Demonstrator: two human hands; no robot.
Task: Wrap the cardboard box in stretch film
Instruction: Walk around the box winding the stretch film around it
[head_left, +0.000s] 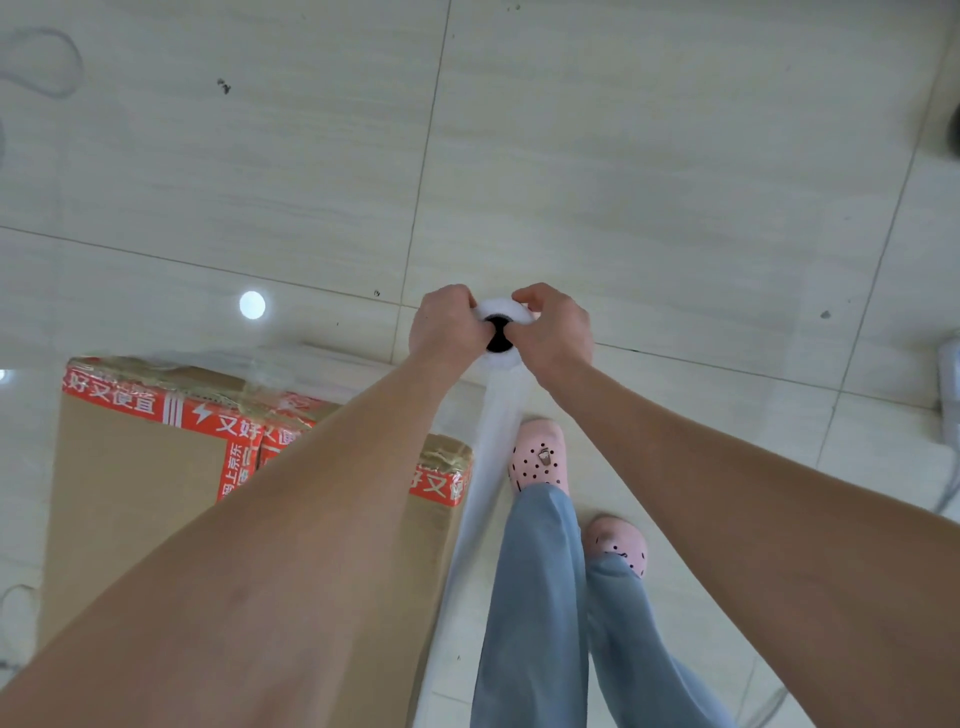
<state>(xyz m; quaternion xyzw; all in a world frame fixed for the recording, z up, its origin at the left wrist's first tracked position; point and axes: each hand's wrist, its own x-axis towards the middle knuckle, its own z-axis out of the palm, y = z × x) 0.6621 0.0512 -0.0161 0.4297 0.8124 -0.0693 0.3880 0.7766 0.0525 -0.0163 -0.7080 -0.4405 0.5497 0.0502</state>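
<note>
Glossy tiled floor (675, 156). Left hand (444, 327) and right hand (556, 332) curl around top of upright stretch film roll (498, 410) beside cardboard box (140, 493). Risk: uneven pull likely tears film at corner.

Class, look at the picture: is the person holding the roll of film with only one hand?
No, both the left hand and the right hand grip the top end of the roll of film.
</note>
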